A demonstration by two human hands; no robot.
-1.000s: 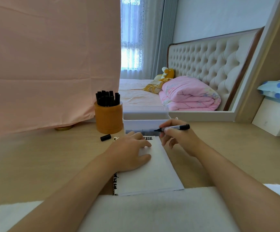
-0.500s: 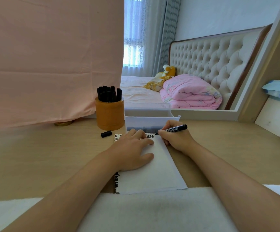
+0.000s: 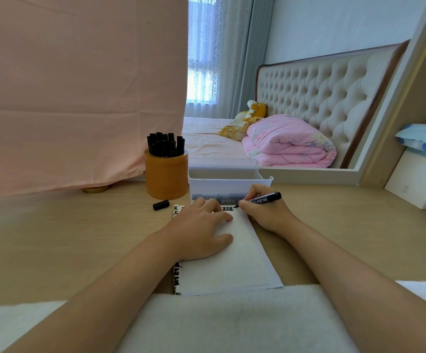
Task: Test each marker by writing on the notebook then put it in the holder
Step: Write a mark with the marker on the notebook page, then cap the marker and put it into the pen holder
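Right hand (image 3: 263, 212) grips marker (image 3: 261, 199), tip on notebook (image 3: 235, 258)

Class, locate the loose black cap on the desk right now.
In the head view the cap lies left of centre on the desk, just in front of the holder and left of the notebook.

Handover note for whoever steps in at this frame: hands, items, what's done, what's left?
The left hand lies flat on the notebook, steadying it.
The right hand grips an uncapped marker, tip at the page's top edge beside black marks.
A loose cap lies on the desk by the wooden holder, which already holds a bunch of black markers.
Left: finish this test, recap, put it in the holder. The white bin behind the notebook may hold more; contents unclear.
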